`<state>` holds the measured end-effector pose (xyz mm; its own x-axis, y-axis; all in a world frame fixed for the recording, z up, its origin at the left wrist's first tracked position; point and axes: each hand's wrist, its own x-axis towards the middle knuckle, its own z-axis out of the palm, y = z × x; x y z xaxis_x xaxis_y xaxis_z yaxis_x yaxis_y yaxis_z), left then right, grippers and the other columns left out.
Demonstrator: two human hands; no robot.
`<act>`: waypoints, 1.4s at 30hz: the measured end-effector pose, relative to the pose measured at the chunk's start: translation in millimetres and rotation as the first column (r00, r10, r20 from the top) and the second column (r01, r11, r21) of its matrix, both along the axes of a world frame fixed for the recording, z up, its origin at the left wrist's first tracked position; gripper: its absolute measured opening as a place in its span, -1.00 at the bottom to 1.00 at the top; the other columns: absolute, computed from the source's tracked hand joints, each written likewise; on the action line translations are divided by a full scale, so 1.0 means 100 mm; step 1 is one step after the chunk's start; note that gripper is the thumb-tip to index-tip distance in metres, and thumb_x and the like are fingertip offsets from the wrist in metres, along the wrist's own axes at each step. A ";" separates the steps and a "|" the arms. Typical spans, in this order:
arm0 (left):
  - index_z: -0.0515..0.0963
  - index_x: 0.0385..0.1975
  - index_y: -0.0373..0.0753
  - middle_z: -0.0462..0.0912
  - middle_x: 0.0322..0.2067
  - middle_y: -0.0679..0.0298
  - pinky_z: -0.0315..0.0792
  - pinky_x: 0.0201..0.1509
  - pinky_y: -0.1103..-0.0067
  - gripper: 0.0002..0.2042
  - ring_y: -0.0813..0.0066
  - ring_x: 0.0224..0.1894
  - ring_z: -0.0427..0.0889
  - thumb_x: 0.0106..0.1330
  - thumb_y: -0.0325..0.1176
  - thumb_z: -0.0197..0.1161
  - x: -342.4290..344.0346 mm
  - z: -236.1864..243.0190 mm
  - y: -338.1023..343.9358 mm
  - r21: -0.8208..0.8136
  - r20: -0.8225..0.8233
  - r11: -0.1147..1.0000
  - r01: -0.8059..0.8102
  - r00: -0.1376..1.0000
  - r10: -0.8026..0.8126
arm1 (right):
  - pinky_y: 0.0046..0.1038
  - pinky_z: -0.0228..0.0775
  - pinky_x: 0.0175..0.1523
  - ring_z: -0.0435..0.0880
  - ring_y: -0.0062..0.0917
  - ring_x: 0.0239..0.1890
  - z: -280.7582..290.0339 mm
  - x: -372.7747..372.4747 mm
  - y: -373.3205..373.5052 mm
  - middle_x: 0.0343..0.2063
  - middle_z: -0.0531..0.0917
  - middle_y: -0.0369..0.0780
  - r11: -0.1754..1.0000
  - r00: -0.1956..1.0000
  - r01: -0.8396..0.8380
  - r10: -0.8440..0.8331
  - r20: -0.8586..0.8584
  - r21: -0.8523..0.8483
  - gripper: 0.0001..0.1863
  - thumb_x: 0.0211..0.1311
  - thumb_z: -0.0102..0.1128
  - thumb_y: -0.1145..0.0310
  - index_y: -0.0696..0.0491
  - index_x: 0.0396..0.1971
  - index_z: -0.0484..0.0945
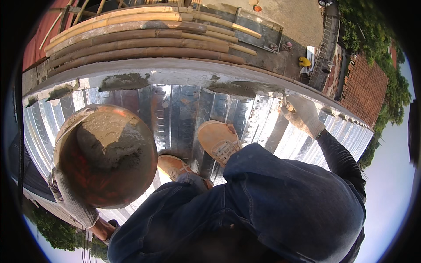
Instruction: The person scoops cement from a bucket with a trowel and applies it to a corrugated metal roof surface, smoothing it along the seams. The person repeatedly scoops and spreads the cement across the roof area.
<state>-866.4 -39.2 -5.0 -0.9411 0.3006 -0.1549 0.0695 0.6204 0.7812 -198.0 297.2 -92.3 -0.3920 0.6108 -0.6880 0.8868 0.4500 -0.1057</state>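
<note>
A round bucket (144,144) of wet grey mortar (103,133) stands tilted at my left on the ribbed metal sheeting. My left hand (72,199), in a knitted glove, is closed at the bucket's left side, around its rim or handle; the fingertips are partly hidden. Out to the right, my gloved right hand (305,116) grips what looks like a trowel (287,106) by its light handle, close against the low white wall (175,72). Its blade is hard to make out. Patches of grey mortar (237,88) lie along the wall's foot.
My shoes (219,140) rest on the shiny metal sheeting (180,116). Beyond the wall lie several bamboo poles (140,43). Far below is a yard with a person in yellow (304,62), a ladder (322,48) and a tiled roof (364,90).
</note>
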 end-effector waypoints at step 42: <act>0.52 0.41 -0.33 0.64 0.24 0.19 0.50 0.45 0.40 -0.62 0.39 0.25 0.65 0.68 -0.45 0.18 0.12 0.06 0.03 -0.011 0.040 0.989 0.146 0.989 -0.146 | -0.09 0.67 -0.12 0.81 -0.10 -0.31 0.38 -0.90 -0.38 -0.34 0.77 -0.09 0.974 0.974 -0.225 0.225 -0.003 -0.003 -0.84 0.42 0.36 0.31 0.10 -0.24 0.68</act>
<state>-854.9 -36.6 0.7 -0.8805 0.4319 -0.1953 0.1301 0.6165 0.7765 -288.3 259.4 -54.5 -0.5212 0.5042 -0.6886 0.7623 0.6378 -0.1100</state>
